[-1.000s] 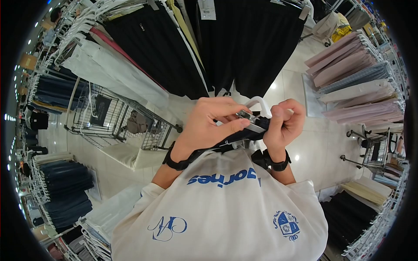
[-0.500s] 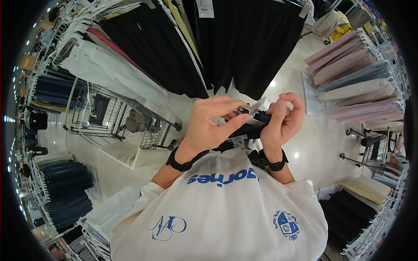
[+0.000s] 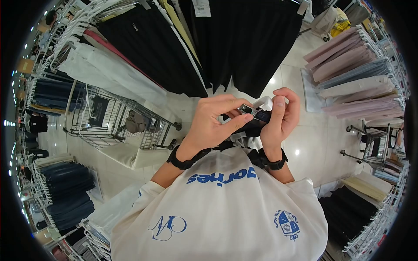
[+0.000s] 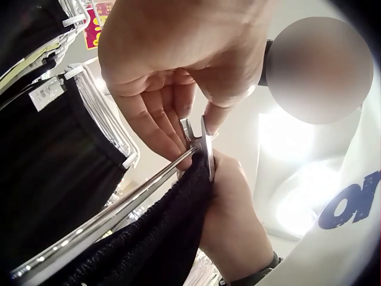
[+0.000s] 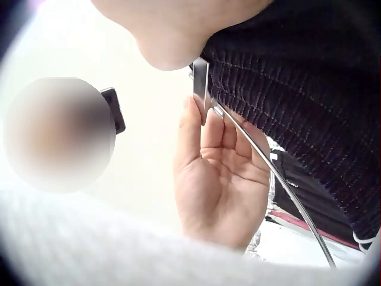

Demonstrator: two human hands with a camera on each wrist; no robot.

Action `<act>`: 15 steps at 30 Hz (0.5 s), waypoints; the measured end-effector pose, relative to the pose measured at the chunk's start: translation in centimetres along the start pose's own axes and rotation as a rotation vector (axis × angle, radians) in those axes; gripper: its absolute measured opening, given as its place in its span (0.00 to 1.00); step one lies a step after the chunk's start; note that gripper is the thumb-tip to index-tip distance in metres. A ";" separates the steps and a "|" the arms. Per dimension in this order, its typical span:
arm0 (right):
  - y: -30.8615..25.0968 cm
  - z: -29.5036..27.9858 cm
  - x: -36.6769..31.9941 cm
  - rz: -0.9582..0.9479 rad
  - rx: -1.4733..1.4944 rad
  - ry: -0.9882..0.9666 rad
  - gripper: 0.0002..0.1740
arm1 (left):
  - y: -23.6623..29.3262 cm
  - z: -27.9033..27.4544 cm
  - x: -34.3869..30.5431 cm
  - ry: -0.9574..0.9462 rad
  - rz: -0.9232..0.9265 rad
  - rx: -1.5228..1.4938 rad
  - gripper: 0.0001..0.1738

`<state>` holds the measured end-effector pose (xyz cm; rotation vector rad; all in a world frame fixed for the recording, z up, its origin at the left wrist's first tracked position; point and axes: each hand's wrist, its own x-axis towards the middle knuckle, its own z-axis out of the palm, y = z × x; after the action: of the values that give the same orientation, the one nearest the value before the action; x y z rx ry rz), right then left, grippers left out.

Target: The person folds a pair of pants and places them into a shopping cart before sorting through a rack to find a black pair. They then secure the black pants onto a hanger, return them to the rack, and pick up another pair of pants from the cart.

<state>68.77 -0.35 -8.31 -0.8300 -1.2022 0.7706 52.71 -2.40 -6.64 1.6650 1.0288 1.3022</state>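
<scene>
My left hand [image 3: 213, 119] pinches a metal hanger clip [image 4: 198, 140] between thumb and fingers. The clip sits at the end of a shiny metal hanger bar [image 4: 113, 217], right at the edge of a dark garment's gathered waistband [image 5: 262, 113]. With curled fingers, my right hand [image 3: 281, 117] grips the garment beside the clip; in the left wrist view it is partly behind the cloth. A white curved piece [image 3: 264, 103] shows between the two hands. In the right wrist view, the left palm faces the camera below the clip, while the right hand fills the top.
Black trousers [image 3: 257, 48] hang on a rack straight ahead. A wire shopping cart [image 3: 117, 115] stands on the left, another cart [image 3: 373, 145] on the right. Racks of pink garments [image 3: 339, 54] and blue jeans [image 3: 67, 187] line the sides. Pale tiled floor [image 3: 313, 143] lies between.
The white curved piece has turned from an arched loop to a more end-on view between my hands. My right hand has shifted slightly left; the left hand still pinches the clip.
</scene>
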 end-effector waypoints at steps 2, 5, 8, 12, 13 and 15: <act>0.2 -0.7 0.5 0.050 -0.017 -0.058 0.13 | 0.3 -0.1 0.0 -0.015 -0.008 0.018 0.12; 0.4 -1.9 1.3 0.231 -0.052 -0.223 0.18 | 0.2 -0.2 -0.1 -0.059 -0.013 0.065 0.13; -0.4 -2.9 2.0 0.486 -0.023 -0.402 0.22 | 0.1 -0.2 -0.2 -0.140 -0.009 0.128 0.15; -1.2 -3.5 2.1 0.545 0.002 -0.640 0.16 | -0.4 0.0 -0.5 -0.215 0.022 0.195 0.17; -1.5 -3.3 1.8 0.530 -0.019 -0.633 0.15 | -0.6 0.1 -0.6 -0.204 0.024 0.207 0.17; -1.7 -2.8 1.6 0.506 -0.035 -0.635 0.15 | -0.9 0.2 -0.8 -0.235 0.053 0.293 0.19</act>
<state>71.94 -0.20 -6.51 -0.9677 -1.5819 1.5084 52.62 -2.81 -7.73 2.0227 1.0760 0.9927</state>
